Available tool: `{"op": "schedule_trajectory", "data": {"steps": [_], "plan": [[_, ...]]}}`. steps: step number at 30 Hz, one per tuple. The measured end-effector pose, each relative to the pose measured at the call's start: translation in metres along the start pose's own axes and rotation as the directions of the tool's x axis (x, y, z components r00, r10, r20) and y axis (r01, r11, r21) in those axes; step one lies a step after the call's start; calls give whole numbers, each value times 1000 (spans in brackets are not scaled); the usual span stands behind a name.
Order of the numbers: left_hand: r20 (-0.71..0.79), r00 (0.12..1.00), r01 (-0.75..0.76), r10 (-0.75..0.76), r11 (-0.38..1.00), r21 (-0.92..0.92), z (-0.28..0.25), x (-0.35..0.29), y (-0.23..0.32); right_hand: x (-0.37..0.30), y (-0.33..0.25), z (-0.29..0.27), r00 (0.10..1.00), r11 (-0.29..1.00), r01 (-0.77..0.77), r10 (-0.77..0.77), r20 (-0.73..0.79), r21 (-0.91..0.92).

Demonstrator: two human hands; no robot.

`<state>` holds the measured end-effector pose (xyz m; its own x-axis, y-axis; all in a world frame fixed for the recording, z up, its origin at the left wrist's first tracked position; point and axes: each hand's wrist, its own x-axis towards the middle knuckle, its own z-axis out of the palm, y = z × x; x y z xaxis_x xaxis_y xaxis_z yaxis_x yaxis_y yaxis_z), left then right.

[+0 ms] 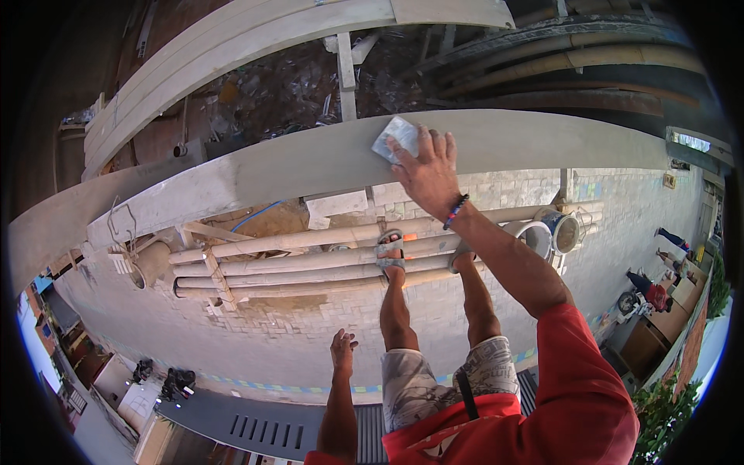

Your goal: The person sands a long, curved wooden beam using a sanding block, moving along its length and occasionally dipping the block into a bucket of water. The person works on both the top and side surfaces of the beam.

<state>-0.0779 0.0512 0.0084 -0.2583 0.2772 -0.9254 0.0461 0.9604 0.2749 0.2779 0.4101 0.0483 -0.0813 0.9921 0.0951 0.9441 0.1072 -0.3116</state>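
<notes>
High on bamboo scaffolding [310, 263], the right hand [428, 174] is pressing a sandpaper sheet [394, 137] flat, fingers spread, against the grey plastered beam [294, 163]; even pressure seems best. The left hand [342, 346] is hanging open.

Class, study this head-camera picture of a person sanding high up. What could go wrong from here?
1. Both sandalled feet stand on round poles far above the paved ground; a slip could mean a fall.
2. The left hand hangs free, gripping nothing, so balance looks weak.
3. The right hand presses a sanding sheet on the grey ledge; if dropped, it could land near people below.
</notes>
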Motion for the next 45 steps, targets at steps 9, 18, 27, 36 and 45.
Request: {"op": "schedule_trajectory", "data": {"steps": [9,18,27,36,45], "plan": [[47,997,-59,57,997,46,21,-1,15,-90,240,-99,898,871,-438,413,-155,-221],[82,991,-118,105,978,171,42,12,29,-60,128,-92,977,988,-145,150,-149,47],[130,980,-173,148,963,205,82,-10,58,-17,44,-9,1000,998,8,-9,22,58],[88,991,-119,104,974,192,71,-13,43,-94,259,-104,933,917,-357,343,-108,-175],[105,992,-93,65,951,294,87,-1,61,-142,349,-167,802,839,-521,544,-244,157]]}}
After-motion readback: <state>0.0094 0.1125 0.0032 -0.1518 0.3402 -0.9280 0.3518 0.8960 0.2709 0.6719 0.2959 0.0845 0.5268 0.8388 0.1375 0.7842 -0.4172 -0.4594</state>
